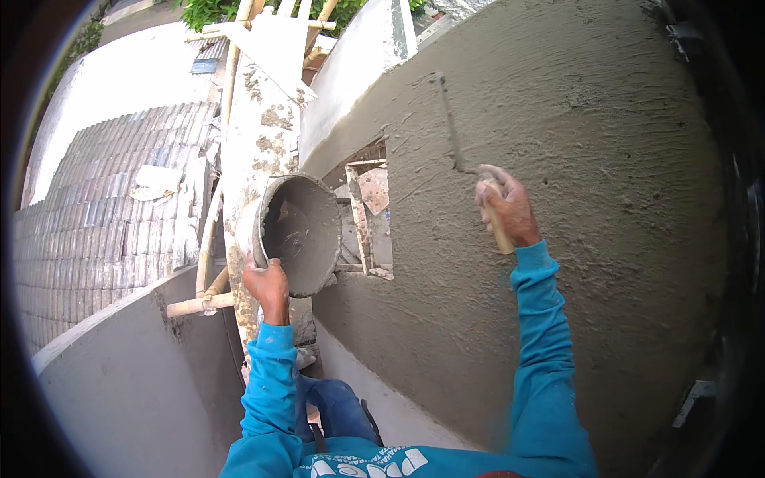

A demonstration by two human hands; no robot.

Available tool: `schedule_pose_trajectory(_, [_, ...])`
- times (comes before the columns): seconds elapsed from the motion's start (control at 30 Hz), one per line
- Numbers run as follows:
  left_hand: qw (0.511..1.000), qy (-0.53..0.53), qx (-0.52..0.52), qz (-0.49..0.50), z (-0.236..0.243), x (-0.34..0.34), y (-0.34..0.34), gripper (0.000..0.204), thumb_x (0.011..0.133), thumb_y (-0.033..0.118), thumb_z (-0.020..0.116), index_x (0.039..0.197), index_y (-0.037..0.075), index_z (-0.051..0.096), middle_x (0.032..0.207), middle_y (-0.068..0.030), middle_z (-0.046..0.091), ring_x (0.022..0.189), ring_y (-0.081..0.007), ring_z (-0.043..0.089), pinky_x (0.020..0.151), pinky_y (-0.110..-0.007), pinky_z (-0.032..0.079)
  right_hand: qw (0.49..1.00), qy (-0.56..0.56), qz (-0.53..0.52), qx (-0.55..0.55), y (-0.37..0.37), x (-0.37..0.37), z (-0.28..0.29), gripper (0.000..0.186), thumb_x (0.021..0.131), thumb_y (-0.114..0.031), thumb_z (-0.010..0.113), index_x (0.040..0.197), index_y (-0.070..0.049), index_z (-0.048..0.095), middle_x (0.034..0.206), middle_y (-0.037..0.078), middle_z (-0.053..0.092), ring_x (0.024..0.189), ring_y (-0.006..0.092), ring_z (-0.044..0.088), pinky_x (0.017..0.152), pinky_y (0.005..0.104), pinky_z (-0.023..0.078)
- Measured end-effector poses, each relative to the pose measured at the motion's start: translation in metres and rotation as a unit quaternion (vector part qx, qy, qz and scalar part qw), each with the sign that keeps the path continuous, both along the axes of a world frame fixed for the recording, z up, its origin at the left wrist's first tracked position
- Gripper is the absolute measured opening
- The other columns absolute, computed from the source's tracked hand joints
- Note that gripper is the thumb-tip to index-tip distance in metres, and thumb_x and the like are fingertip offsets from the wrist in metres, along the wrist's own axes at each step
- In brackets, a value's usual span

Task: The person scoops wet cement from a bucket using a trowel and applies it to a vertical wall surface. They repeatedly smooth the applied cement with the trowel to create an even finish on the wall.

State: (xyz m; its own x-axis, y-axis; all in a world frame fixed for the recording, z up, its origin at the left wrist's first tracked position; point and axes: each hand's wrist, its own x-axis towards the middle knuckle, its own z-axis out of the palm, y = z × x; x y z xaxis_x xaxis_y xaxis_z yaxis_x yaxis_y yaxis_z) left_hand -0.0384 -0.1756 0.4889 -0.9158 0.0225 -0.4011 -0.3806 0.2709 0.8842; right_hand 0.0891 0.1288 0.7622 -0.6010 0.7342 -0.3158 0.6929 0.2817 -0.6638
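Observation:
My left hand [268, 288] is closed on the near rim of a round bucket [312, 239], tipped so its mouth faces the wall. Grey mortar coats its inside, with a little wet mix lying in it. My right hand [510, 209] grips the pale wooden handle of a trowel [453, 127]. The trowel's blade shows edge-on and points away from me, close to the wall; whether it touches cannot be told. Wet grey plaster covers the wall [606, 215], rough and lumpy around my right hand and streaked higher up.
A mortar-spattered plank [265, 119] on bamboo poles [209, 231] runs away at the left. Left of it are a low grey wall [151, 350] and a tiled roof [111, 191] below. A rectangular opening [366, 211] breaks the plastered wall beside the bucket.

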Motion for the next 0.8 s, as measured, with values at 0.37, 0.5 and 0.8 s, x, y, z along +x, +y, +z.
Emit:
schedule_pose_trajectory(0.37, [0.999,-0.025,0.026,-0.016,0.065,-0.017,-0.002,0.059,0.073,0.004,0.063,0.127,-0.018,0.051,0.106,-0.0244,0.067,0.088,-0.0232,0.063,0.084,-0.035,0.049,0.982,0.009,-0.067,0.175,-0.065,0.075,0.085,0.047,0.093,-0.024,0.064,0.132,0.000,0.054,0.082,0.007,0.061,0.065,0.0101,0.059,0.054,0.0270,0.051])
schedule_pose_trajectory(0.5, [0.999,0.037,0.033,-0.019,0.081,0.005,0.012,0.057,0.073,-0.001,0.061,0.127,-0.016,0.052,0.112,-0.0237,0.067,0.094,-0.0208,0.063,0.087,-0.032,0.048,0.908,-0.121,0.236,0.323,-0.089,0.066,-0.026,0.041,0.083,-0.019,0.069,0.120,-0.003,0.060,0.091,0.014,0.064,0.080,0.0331,0.064,0.072,0.0459,0.052])
schedule_pose_trajectory(0.8, [0.978,0.080,0.169,-0.096,0.106,0.013,0.048,0.075,0.068,-0.013,0.050,0.139,0.009,0.055,0.155,-0.0222,0.033,0.136,-0.0239,0.044,0.103,-0.028,0.038,0.897,-0.171,0.344,0.220,-0.081,0.026,-0.143,0.037,0.077,-0.021,0.068,0.108,0.000,0.061,0.095,0.019,0.065,0.088,0.0398,0.065,0.075,0.0479,0.053])
